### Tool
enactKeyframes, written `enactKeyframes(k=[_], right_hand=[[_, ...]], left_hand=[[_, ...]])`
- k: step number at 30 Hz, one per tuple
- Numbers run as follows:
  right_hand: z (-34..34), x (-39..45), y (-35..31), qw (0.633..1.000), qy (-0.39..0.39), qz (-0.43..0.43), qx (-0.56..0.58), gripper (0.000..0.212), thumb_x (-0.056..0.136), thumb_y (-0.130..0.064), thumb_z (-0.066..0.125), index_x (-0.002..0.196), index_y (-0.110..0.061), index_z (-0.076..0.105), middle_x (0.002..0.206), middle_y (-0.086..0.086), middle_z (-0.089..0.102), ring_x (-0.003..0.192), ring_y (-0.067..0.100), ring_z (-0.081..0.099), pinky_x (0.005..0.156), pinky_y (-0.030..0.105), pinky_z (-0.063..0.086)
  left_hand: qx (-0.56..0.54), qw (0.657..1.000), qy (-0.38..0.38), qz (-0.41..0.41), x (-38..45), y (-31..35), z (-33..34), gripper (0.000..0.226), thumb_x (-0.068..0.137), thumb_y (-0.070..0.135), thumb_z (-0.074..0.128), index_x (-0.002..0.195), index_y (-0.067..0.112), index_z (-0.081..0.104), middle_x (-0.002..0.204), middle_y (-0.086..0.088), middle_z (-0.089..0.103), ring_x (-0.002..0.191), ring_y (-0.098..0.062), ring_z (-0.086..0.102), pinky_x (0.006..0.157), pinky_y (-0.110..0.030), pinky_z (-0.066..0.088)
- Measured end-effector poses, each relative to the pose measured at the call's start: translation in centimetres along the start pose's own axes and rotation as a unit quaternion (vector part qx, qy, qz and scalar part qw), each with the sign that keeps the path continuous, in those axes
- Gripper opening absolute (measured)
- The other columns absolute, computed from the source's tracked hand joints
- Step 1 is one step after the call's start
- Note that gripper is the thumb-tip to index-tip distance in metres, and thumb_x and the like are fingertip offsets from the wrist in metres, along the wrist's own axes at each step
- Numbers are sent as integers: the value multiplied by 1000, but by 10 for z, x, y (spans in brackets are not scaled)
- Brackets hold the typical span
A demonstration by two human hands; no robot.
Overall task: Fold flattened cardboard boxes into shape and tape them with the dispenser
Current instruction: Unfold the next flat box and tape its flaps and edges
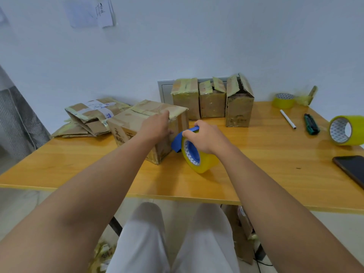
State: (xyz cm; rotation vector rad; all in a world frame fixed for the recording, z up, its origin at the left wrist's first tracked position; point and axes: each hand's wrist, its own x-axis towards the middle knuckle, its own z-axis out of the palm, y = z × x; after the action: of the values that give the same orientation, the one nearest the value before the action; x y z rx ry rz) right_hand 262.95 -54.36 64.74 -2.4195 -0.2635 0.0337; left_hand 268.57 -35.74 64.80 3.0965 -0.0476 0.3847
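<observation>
Steadying a taped box (137, 123) on the worktop (256, 164), left hand (157, 126) flat-fingered against it | right hand (204, 136) grips blue dispenser (189, 148) beside it

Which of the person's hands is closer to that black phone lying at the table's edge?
The right hand: it grips the blue tape dispenser mid-table, well left of the phone. The left hand, on the box, is farther still.

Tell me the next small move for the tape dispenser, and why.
Probably draw the tape dispenser down the box's near side: the right hand grips it against that face, while the left hand steadies the box's top.
</observation>
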Motion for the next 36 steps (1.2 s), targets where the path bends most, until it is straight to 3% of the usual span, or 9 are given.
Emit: enactKeyframes(k=[7,12,19,21,23,25,29,33,36], right_hand=[[5,-3,-1,998,51,25,4,47,89,-57,52,116,-18,54,90,2,57,80,27,61,64,42,50],[-2,-9,22,987,110,35,115,61,93,-51,60,142,-17,47,108,0,56,92,20,54,82,38,49],[-12,-8,21,961,219,-22,166,60,93,-45,65,144,-19,48,107,-9,52,81,1,54,64,9,39],[-12,-6,12,960,220,-54,164,58,92,-43,66,142,-19,50,107,-10,53,80,-7,52,62,1,38],[-13,-4,2,960,214,-79,164,55,92,-41,67,141,-19,52,108,-9,55,84,-2,55,64,-2,37],[-15,-1,-9,958,207,-105,167,54,92,-40,68,140,-19,53,113,-7,57,88,2,56,67,-2,37],[-16,8,-30,947,210,-145,194,55,89,-45,69,137,-21,55,107,-17,57,88,-20,53,70,1,41],[-3,26,-56,933,233,-159,223,57,90,-43,69,139,-19,53,103,-28,52,91,-18,52,74,2,41],[10,42,-75,923,255,-163,237,59,91,-41,70,141,-17,51,104,-24,54,89,-21,52,75,3,41]], left_hand=[[4,1000,-1,7,0,-2,-1,46,89,36,72,117,11,45,110,-16,63,97,-34,60,68,-39,44],[6,997,-29,65,-7,-20,-10,40,92,31,68,121,15,46,111,-11,62,90,-25,52,70,-37,44],[30,994,-25,101,-29,-69,-17,50,93,20,63,138,21,43,139,-5,55,124,-27,50,94,-41,46],[35,995,-8,97,-40,-81,-11,57,95,25,60,147,23,36,152,-1,44,138,-24,39,104,-40,40],[55,994,14,92,-47,-85,-2,65,94,37,61,150,27,30,159,2,33,143,-22,34,112,-39,33],[69,992,58,91,-48,-83,7,70,90,48,64,149,28,30,159,3,33,142,-21,36,111,-37,34],[68,989,114,66,-42,-81,19,81,81,62,68,145,20,39,151,-3,43,134,-23,46,102,-36,41],[72,983,141,98,-35,-90,29,80,77,61,72,136,11,51,143,-8,54,127,-28,54,96,-39,45],[64,976,160,133,-30,-104,33,81,74,64,74,132,10,57,135,-10,61,121,-29,60,92,-39,51]])
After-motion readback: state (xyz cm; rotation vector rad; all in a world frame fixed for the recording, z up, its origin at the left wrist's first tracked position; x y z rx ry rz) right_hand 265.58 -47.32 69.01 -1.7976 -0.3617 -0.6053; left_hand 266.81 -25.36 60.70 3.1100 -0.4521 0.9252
